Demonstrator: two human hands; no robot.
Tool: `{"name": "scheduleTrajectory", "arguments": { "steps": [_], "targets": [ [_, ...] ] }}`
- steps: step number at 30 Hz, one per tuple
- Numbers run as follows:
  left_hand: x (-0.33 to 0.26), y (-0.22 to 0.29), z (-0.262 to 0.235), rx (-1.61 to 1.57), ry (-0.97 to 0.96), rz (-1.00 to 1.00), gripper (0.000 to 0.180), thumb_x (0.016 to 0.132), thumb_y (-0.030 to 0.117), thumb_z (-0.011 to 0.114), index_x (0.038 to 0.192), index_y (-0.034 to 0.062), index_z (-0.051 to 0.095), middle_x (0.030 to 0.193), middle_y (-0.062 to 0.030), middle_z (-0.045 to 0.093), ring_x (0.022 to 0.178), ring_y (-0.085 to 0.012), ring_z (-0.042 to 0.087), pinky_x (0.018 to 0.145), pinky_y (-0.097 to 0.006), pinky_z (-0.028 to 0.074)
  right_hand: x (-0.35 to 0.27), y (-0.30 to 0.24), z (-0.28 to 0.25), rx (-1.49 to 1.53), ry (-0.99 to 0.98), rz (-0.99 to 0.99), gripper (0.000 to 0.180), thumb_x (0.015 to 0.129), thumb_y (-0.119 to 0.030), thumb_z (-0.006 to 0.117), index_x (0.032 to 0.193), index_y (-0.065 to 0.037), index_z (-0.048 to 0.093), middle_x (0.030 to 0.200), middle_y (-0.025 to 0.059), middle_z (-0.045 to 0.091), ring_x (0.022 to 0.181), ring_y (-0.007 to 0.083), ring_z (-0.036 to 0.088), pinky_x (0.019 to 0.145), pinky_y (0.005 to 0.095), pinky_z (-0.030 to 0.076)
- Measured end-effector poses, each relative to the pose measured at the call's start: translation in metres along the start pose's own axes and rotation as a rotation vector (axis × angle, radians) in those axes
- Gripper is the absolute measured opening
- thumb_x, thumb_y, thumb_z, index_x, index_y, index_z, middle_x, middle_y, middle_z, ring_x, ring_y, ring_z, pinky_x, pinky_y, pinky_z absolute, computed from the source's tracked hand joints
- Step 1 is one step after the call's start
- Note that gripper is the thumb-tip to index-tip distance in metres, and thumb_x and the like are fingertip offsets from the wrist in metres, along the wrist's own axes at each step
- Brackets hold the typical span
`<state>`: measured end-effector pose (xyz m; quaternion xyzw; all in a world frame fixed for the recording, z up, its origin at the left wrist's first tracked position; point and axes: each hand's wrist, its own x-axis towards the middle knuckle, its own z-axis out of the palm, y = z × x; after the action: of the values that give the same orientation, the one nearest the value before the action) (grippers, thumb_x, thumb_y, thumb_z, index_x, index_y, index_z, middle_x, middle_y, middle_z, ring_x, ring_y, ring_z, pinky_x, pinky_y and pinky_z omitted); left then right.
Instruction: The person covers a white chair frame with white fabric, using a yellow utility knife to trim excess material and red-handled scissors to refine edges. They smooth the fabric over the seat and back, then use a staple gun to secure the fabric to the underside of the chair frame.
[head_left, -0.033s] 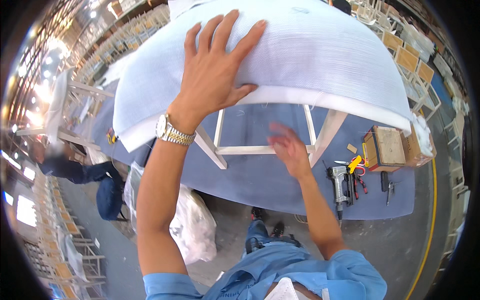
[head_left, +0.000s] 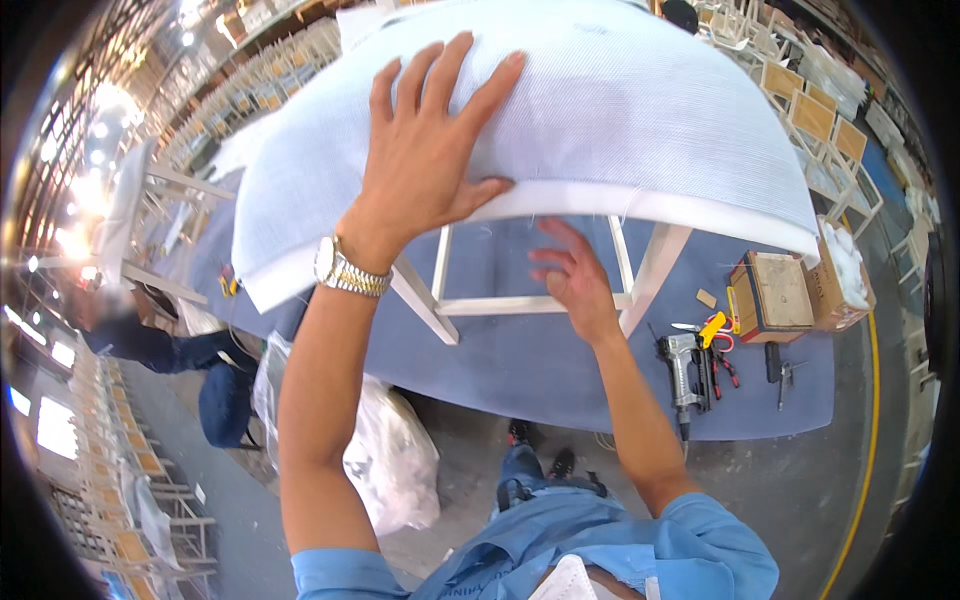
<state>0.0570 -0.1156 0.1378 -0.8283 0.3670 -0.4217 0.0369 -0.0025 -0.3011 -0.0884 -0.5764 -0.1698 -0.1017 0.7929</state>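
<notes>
A white wooden chair frame (head_left: 650, 265) stands on a blue-covered table (head_left: 520, 375). Its seat is a thick foam pad wrapped in white woven fabric (head_left: 620, 110). My left hand (head_left: 430, 150), with a metal watch on the wrist, lies flat on top of the fabric near the front edge, fingers spread. My right hand (head_left: 570, 275) is under the seat's edge in front of the frame's lower rail, fingers apart and holding nothing.
On the table to the right lie a pneumatic nailer (head_left: 685, 370), yellow-and-red pliers (head_left: 715, 335) and open cardboard boxes (head_left: 775, 290). A clear plastic bag (head_left: 395, 460) stands on the floor at left, near a seated person (head_left: 150, 340). Stacked chairs (head_left: 810, 110) fill the back.
</notes>
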Motion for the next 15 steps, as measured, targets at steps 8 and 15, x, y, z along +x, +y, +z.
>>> {"name": "scheduleTrajectory", "arguments": {
  "steps": [8, 15],
  "targets": [
    [0.012, -0.003, -0.019, -0.051, -0.079, 0.019, 0.072, 0.096, 0.067, 0.042, 0.154, 0.0232, 0.043, 0.160, -0.0203, 0.029, 0.147, -0.0400, 0.026, 0.122, -0.054, 0.012, 0.075, -0.051, 0.063, 0.143, 0.261, -0.137, 0.068, 0.094, -0.045, 0.071, 0.140, 0.000, 0.049, 0.131, 0.0122, 0.058, 0.121, 0.0227, 0.054, 0.107, 0.0372, 0.040],
    [0.012, 0.000, -0.019, -0.100, -0.094, -0.007, 0.068, 0.098, 0.065, 0.040, 0.153, 0.0259, 0.044, 0.160, -0.0189, 0.030, 0.147, -0.0391, 0.026, 0.122, -0.055, 0.010, 0.072, -0.059, 0.087, 0.227, 0.269, -0.362, 0.059, 0.096, -0.038, 0.070, 0.135, 0.004, 0.055, 0.129, 0.0124, 0.060, 0.118, 0.0203, 0.055, 0.103, 0.0356, 0.044]
  ]
}}
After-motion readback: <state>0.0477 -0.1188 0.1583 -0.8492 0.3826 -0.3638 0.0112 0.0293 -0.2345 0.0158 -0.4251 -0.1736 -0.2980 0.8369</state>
